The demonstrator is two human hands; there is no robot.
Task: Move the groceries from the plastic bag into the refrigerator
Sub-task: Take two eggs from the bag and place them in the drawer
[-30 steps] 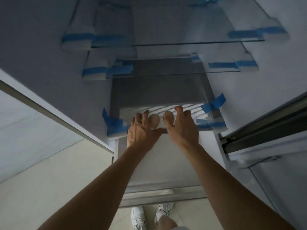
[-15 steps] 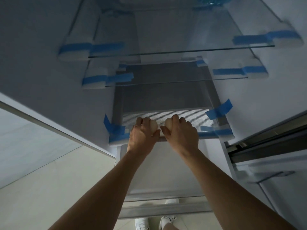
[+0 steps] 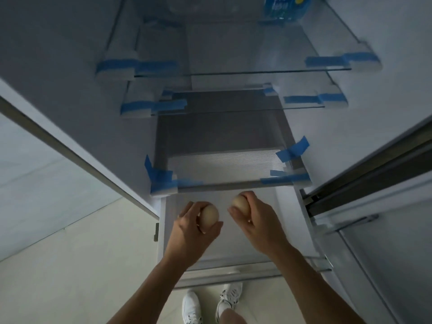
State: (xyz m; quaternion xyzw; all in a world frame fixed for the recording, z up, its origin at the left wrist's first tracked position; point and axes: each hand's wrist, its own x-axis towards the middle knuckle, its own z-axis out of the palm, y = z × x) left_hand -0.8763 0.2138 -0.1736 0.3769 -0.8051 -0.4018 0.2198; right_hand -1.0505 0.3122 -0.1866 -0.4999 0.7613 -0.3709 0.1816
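the refrigerator (image 3: 58, 47) stands open and is seen from above, its clear glass shelves (image 3: 233, 57) stepping down to a ribbed shelf (image 3: 224, 164), each pinned at the corners with white foam blocks (image 3: 115, 72) and blue tape (image 3: 293, 149). under the ribbed shelf lies a white drawer (image 3: 233, 244), closed as far as i can tell. a blue-labelled pack (image 3: 284, 8) sits at the back of the top glass shelf, and white shoes (image 3: 191, 307) show on the floor below. both hands hover over the drawer, just in front of the ribbed shelf's edge: the left hand (image 3: 190, 232) is curled round an egg (image 3: 209, 215), the right hand (image 3: 258, 222) round a second egg (image 3: 239, 202), side by side but apart, neither set down yet. the plastic bag is out of view. eggs are light, stiff and smooth, yet thin-shelled, so i judge a squeeze or a knock on glass could crack them, and they roll; best cradled round the middle with fingertips and thumb, lightly. by count: two eggs, one per hand; two glass shelves, one ribbed shelf, one pack, two shoes.
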